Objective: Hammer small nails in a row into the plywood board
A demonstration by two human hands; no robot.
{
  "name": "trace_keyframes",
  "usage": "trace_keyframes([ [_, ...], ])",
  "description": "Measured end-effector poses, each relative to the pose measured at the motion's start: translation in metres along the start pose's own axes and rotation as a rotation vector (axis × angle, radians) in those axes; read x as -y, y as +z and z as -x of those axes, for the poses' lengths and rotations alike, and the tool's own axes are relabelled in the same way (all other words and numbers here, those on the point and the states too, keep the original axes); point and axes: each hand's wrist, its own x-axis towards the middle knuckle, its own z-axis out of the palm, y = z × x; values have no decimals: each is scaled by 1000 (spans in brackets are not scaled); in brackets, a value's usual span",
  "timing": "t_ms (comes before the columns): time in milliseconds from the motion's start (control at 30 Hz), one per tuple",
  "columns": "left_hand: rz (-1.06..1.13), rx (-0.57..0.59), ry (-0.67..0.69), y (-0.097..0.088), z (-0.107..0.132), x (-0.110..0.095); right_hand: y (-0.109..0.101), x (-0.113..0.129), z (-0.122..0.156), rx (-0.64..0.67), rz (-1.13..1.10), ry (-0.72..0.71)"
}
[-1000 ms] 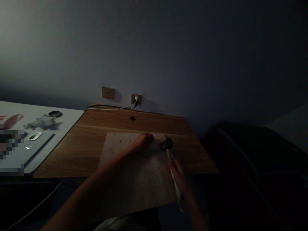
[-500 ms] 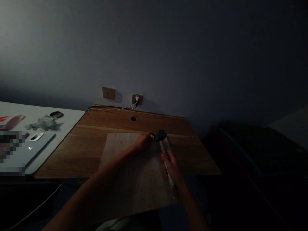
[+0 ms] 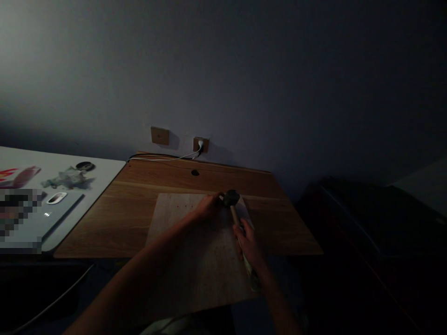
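A hammer (image 3: 231, 197) with a dark, rounded head and a long wooden handle is in my right hand (image 3: 248, 241), whose fingers wrap round the handle's middle. Its head hovers at or just over the far right part of a pale wooden board (image 3: 206, 265). My left hand (image 3: 207, 207) is closed in a pinch at the board's far side, its fingertips close beside the hammer head. Whatever those fingers pinch is hidden by the dim light and the hammer head. Several small dark marks show on the board left of that hand.
Beneath the board lies a wooden desk (image 3: 118, 209) with a cable hole (image 3: 195, 172). Cables (image 3: 164, 159) run along its back to a wall socket (image 3: 201, 144). At left, a white table (image 3: 108, 170) bears crumpled plastic (image 3: 68, 178) and a white box (image 3: 57, 216).
The hammer head has come slightly down and left beside my left hand. Both hands stay in nearly the same places, and the view has shifted a little.
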Motion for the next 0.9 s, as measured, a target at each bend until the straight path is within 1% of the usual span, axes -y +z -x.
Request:
trace_keyframes([
  [67,5,-4,-6,1,-2,1,1,0,0,-4,15,-33],
  [133,19,21,-13,-4,-3,-2,2,1,0,1,23,-53],
  [200,37,60,-8,-14,0,-7,2,0,-1,4,28,-52],
  [267,26,101,9,-29,7,-13,1,-1,-2,8,30,-49],
  [333,-13,156,49,-45,18,-19,-1,-4,-1,16,29,-44],
  [400,-59,245,119,-57,30,-25,-4,-6,3,23,25,-49],
  [467,-110,338,181,-63,41,-31,-8,-7,11,23,13,-59],
  [533,-164,396,209,-64,47,-35,-12,-8,21,19,2,-51],
  [600,-193,415,209,-63,50,-36,-16,-8,32,24,1,-9],
  [700,-192,403,190,-66,50,-38,-21,-11,42,31,30,50],
  [800,-182,384,184,-75,51,-40,-22,-16,45,38,62,65],
  [900,-272,382,201,-86,54,-42,-21,-21,44,65,87,80],
])
